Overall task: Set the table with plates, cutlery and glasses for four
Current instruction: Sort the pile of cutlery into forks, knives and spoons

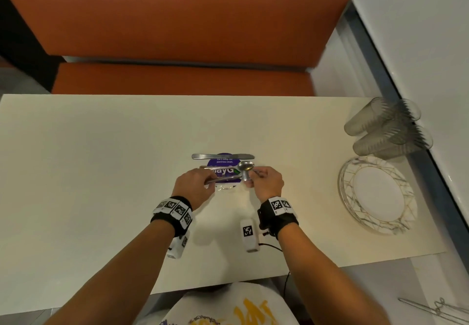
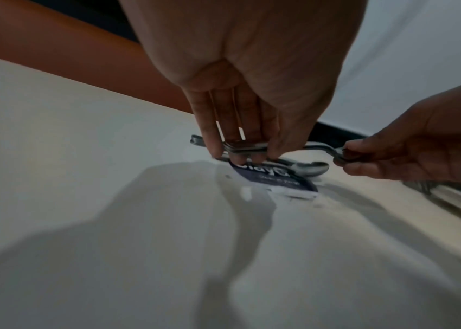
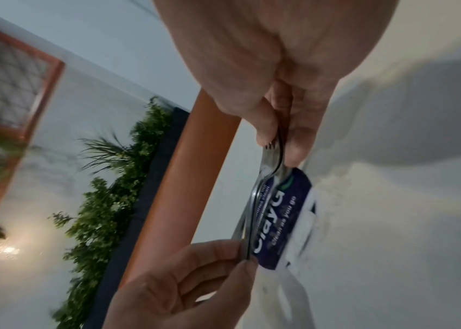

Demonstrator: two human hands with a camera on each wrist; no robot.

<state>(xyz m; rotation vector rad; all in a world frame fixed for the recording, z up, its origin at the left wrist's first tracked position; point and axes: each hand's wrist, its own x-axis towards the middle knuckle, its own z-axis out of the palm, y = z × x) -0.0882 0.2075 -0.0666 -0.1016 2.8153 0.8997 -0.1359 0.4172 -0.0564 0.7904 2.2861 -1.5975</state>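
Note:
A bundle of forks (image 1: 224,178) is held level just above the cream table (image 1: 101,172), over a purple sticker (image 1: 223,168). My left hand (image 1: 209,181) pinches the handle ends (image 2: 240,147) between thumb and fingers. My right hand (image 1: 253,176) pinches the tine ends (image 3: 273,151). A spoon (image 1: 245,166) lies on the table under the forks, its bowl (image 2: 311,169) toward my right hand. Just beyond the sticker, a knife (image 1: 223,156) lies crosswise. At the right edge of the table are a stack of patterned plates (image 1: 378,195) and several clear glasses (image 1: 388,126).
An orange bench (image 1: 177,78) runs along the far side of the table. A white ledge and wall (image 1: 431,45) border the right side, close behind the glasses. In the right wrist view green plants (image 3: 105,200) stand beyond the bench.

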